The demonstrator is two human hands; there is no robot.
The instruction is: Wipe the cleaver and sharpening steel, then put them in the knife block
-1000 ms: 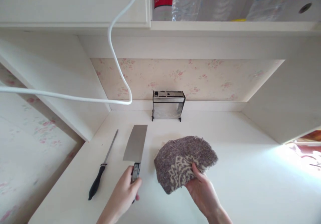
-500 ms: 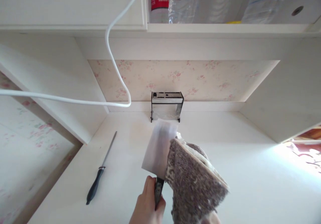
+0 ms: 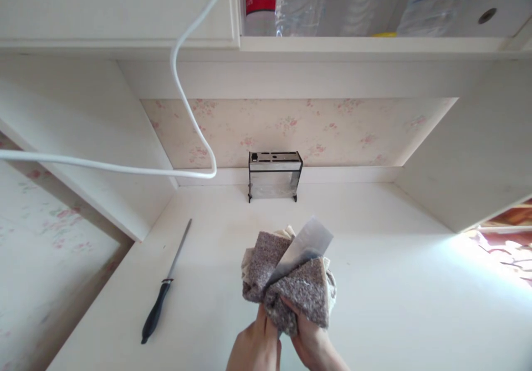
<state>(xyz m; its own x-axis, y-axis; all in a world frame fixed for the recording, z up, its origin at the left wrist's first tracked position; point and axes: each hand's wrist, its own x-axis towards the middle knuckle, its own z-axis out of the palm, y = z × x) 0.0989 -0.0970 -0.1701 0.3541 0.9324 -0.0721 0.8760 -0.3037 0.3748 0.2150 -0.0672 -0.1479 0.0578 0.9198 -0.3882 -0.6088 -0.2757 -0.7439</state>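
A cleaver [image 3: 310,241] slants up and to the right above the white desktop, its blade showing between folds of a grey-brown towel [image 3: 310,288]. The towel is wrapped about the lower blade, with its pale underside showing at the edges. My left hand [image 3: 257,340] is closed at the handle end; the handle itself is hidden by fingers and cloth. With fingers pressed into the towel, my right hand [image 3: 310,338] grips it against the blade from the right. A honing steel [image 3: 166,285] with a black handle lies to the left, apart from both hands.
At the back of the white desktop [image 3: 386,304] stands a small black-and-silver frame [image 3: 275,174]. A white cable [image 3: 195,122] hangs in front on the left. Overhead, a shelf [image 3: 374,44] holds several bottles [image 3: 299,3]. Side panels [image 3: 461,149] enclose the desk.
The towel has moved from beside the cleaver to around its blade, and my right hand has come into view. The cleaver has swung from nearly upright to tilted right.
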